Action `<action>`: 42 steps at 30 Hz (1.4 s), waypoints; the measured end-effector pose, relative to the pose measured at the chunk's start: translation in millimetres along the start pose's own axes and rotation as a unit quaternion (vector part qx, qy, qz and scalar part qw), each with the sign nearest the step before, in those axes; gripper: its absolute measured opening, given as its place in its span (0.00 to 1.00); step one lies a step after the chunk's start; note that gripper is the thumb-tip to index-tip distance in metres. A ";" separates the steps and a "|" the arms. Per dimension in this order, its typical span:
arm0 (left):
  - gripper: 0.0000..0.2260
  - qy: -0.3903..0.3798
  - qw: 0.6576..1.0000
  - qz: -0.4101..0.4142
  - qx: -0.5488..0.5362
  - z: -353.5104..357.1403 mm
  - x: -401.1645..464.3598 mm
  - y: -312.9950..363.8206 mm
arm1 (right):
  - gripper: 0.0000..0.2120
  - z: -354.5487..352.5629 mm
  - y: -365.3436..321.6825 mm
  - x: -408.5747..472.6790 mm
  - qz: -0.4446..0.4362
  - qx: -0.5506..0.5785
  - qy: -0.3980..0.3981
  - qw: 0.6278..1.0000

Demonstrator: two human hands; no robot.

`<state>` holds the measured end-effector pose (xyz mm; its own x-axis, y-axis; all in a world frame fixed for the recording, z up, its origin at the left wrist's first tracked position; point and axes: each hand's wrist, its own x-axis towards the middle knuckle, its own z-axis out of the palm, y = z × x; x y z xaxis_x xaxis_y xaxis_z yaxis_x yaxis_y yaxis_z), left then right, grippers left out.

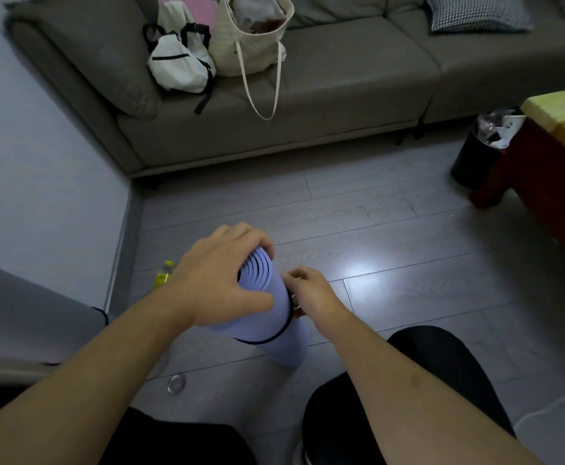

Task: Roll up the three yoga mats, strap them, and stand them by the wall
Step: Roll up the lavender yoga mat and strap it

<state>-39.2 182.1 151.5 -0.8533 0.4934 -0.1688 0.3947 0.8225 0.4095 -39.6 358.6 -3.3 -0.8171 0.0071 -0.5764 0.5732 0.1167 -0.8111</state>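
Item 1, far left: a grey rolled mat (33, 317), lying against the wall (39, 162), with a thin black band (104, 315) seen round its end. It is judged to be one of the three yoga mats, already rolled and strapped but not yet stood up.

Item 2: a yellow-capped bottle (164, 274) on the floor by the skirting, and a small clear round object (176, 384) nearer the knees; its nature cannot be told.

Item 3: left hand (222, 280). The fingers are curled over the upper end of the lilac yoga mat (271, 317), which is gripped and steadied there.

Item 4: the lilac yoga mat itself, fully rolled, its spiral end turned towards the camera, tilted with its far end on the grey plank floor (392, 250) between the knees. A black strap (283, 327) is looped round it a little below the held end.

Item 5: right hand (311, 293). The fingertips are bunched at the strap on the roll's right side; it appears pinched, though the contact is partly hidden.

Item 6, background: grey sofa (308, 105) bearing a white backpack (180, 62) and a cream tote bag (251, 38); a black bin (479, 156); a wooden table (556, 146).

Step in hand: strapping, as judged. Next required: the strap seated snugly, a second checked for at the lower end, then the roll carried upright to the wall. A third mat is not seen.
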 end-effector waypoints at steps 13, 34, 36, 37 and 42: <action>0.52 0.049 0.926 -0.349 -0.136 1.7 4.3 22.1 | 0.13 15.8 6.7 -17.1 -0.054 -0.048 0.001 0.997; 0.56 -0.141 0.950 -0.256 0.110 -22.4 5.9 0.5 | 0.13 40.9 -0.4 -13.8 -0.098 -0.006 -0.060 0.993; 0.49 -0.068 0.958 -0.250 0.124 -12.5 -3.8 -1.7 | 0.13 46.3 0.0 -14.0 -0.106 0.005 -0.073 0.992; 0.44 -0.041 0.962 -0.238 0.128 -9.4 -8.5 -4.3 | 0.13 47.5 -0.8 -12.9 -0.116 -0.008 -0.075 0.990; 0.27 -0.011 0.976 -0.200 0.089 -14.6 -21.9 -16.6 | 0.10 52.0 -5.8 -11.1 -0.135 -0.058 -0.081 0.986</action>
<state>-32.1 153.5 161.4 -0.9441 0.1281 -0.3038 0.0869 0.9855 0.1456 -30.6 306.2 2.6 -0.9135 -0.1967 -0.3562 0.3169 0.2050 -0.9260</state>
